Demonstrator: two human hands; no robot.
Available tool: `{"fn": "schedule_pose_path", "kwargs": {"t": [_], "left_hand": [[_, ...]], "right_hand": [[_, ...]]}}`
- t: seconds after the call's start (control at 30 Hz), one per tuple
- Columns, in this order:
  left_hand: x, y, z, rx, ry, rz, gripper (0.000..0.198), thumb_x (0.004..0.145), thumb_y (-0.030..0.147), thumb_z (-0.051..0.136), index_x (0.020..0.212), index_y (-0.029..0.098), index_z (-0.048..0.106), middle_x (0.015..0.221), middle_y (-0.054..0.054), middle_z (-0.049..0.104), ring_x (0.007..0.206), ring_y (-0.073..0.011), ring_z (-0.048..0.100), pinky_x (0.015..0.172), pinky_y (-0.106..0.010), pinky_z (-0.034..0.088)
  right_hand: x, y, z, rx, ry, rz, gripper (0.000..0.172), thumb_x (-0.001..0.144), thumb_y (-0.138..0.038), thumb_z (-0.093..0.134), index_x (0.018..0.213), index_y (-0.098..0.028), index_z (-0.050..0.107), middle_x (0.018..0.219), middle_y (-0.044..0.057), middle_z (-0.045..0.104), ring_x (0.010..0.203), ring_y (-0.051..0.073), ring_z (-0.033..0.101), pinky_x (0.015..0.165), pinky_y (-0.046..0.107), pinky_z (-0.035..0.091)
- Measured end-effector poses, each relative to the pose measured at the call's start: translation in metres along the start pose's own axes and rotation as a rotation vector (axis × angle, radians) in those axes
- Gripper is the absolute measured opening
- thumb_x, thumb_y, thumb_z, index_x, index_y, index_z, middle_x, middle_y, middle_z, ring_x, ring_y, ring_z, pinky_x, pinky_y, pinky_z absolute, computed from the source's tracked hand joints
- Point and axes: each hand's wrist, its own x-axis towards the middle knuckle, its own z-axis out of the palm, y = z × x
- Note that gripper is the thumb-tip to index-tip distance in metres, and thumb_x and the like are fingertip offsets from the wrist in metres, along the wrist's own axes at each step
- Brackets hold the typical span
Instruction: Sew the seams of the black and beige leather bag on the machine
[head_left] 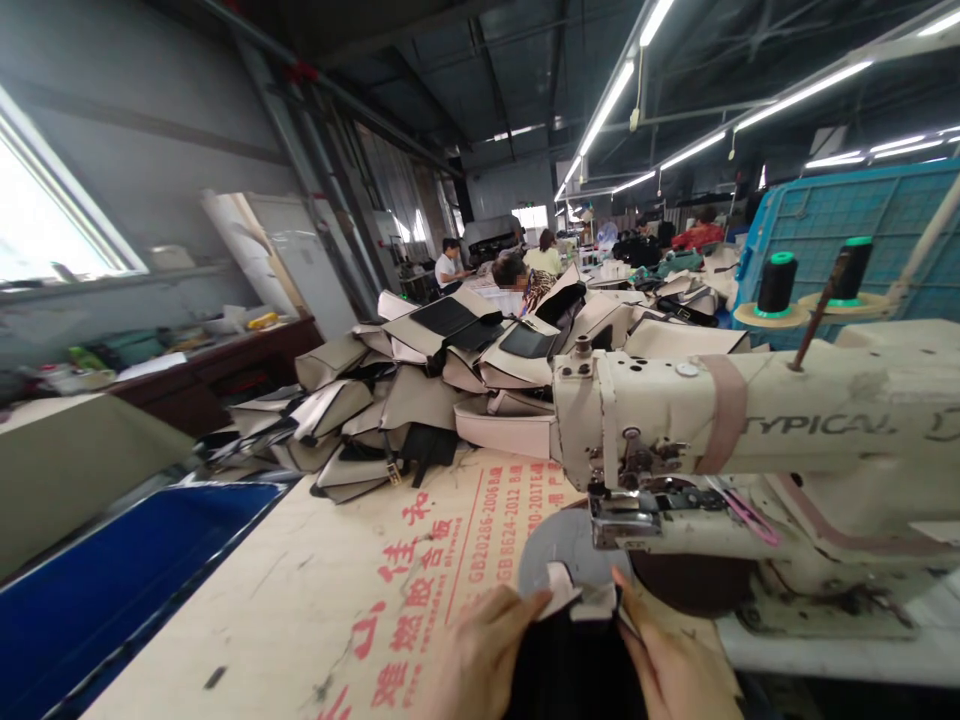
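A black bag piece with pale cream flaps at its top edge [574, 665] is held up at the bottom of the view. My left hand [484, 650] pinches its left cream flap between thumb and fingers. On the opposite side, my right hand [667, 650] grips the right edge, one finger pointing up along it. Just beyond the piece stands a cream sewing machine [660, 400], its presser foot area [619, 520] above and past my hands. A grey round plate [551, 550] lies under the machine's head. The lower part of the piece runs out of view.
Many cream and black bags [420, 390] are heaped on the plywood table [315, 590] behind the machine. A blue bin [150, 590] is at the left. Black thread spools [776, 285] stand on the machine by a blue crate [862, 220]. Several people [450, 265] sit farther back.
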Motion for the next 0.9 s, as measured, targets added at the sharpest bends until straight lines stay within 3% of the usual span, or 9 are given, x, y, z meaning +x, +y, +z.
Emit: {"fn": "schedule_pose_path", "kwargs": {"t": [0.1,0.2,0.27,0.33,0.43,0.5,0.6,0.7,0.9], "left_hand": [[0.030,-0.003,-0.008,-0.014,-0.016,0.050,0.032,0.089,0.023,0.044,0.120,0.027,0.052,0.094,-0.004,0.061,0.085,-0.0146,0.060,0.075,-0.022,0.050],[0.043,-0.001,-0.001,-0.066,0.008,0.089,0.031,0.086,0.023,0.049,0.117,0.027,0.055,0.106,-0.003,0.060,0.093,-0.0148,0.058,0.084,-0.024,0.048],[0.045,0.000,0.003,-0.096,0.005,0.113,0.029,0.088,0.018,0.044,0.113,0.026,0.057,0.105,-0.003,0.061,0.094,-0.0136,0.059,0.085,-0.023,0.048],[0.045,0.000,0.003,-0.114,-0.032,0.141,0.032,0.089,0.014,0.039,0.114,0.026,0.056,0.106,-0.002,0.061,0.095,-0.0127,0.058,0.086,-0.023,0.047],[0.043,-0.001,0.002,-0.111,-0.065,0.154,0.032,0.090,0.016,0.041,0.117,0.027,0.054,0.110,-0.001,0.060,0.099,-0.0131,0.057,0.088,-0.024,0.046],[0.042,0.000,0.002,-0.110,-0.034,0.148,0.030,0.090,0.020,0.044,0.117,0.027,0.053,0.111,-0.001,0.059,0.100,-0.0141,0.056,0.089,-0.024,0.046],[0.045,0.005,0.006,-0.134,0.029,0.126,0.026,0.089,0.021,0.046,0.112,0.025,0.058,0.106,-0.003,0.061,0.096,-0.0145,0.058,0.085,-0.023,0.048],[0.051,0.012,0.009,-0.147,0.046,0.124,0.021,0.088,0.020,0.046,0.104,0.023,0.060,0.095,-0.003,0.062,0.085,-0.0137,0.059,0.075,-0.021,0.050],[0.056,0.011,0.008,-0.078,0.035,0.162,0.020,0.090,0.019,0.042,0.102,0.022,0.058,0.092,-0.002,0.062,0.082,-0.0137,0.059,0.072,-0.021,0.048]], "right_hand": [[0.016,0.002,0.002,-0.090,-0.124,0.020,0.046,0.089,-0.022,0.033,0.135,-0.021,0.034,0.063,0.002,0.065,0.051,0.019,0.062,0.041,0.022,0.043],[0.022,0.010,0.005,-0.131,-0.175,-0.004,0.046,0.092,-0.025,0.030,0.138,-0.020,0.027,0.060,0.000,0.064,0.046,0.017,0.060,0.037,0.021,0.038],[0.021,0.013,0.003,-0.100,-0.173,-0.020,0.046,0.093,-0.026,0.030,0.138,-0.019,0.027,0.066,0.001,0.065,0.051,0.016,0.062,0.043,0.019,0.042],[0.020,0.013,-0.002,-0.074,-0.101,-0.034,0.041,0.093,-0.029,0.033,0.132,-0.019,0.039,0.076,0.003,0.066,0.061,0.015,0.063,0.053,0.020,0.048],[0.024,0.008,-0.009,-0.038,0.133,-0.099,0.029,0.091,-0.029,0.039,0.110,-0.018,0.058,0.096,0.006,0.063,0.082,0.016,0.063,0.074,0.024,0.051],[0.028,0.004,-0.011,-0.009,0.265,-0.160,0.025,0.091,-0.024,0.040,0.100,-0.015,0.061,0.105,0.006,0.061,0.092,0.016,0.060,0.083,0.026,0.050],[0.032,0.000,-0.008,0.002,0.338,-0.202,0.024,0.091,-0.020,0.041,0.100,-0.011,0.060,0.103,0.006,0.062,0.090,0.015,0.061,0.080,0.025,0.052],[0.032,-0.001,-0.005,-0.022,0.360,-0.161,0.024,0.091,-0.022,0.041,0.102,-0.009,0.059,0.096,0.007,0.064,0.085,0.016,0.063,0.073,0.027,0.054],[0.039,0.001,-0.009,0.112,0.171,-0.122,0.027,0.089,-0.022,0.044,0.111,-0.014,0.057,0.111,0.008,0.059,0.104,0.019,0.055,0.090,0.038,0.049]]}}
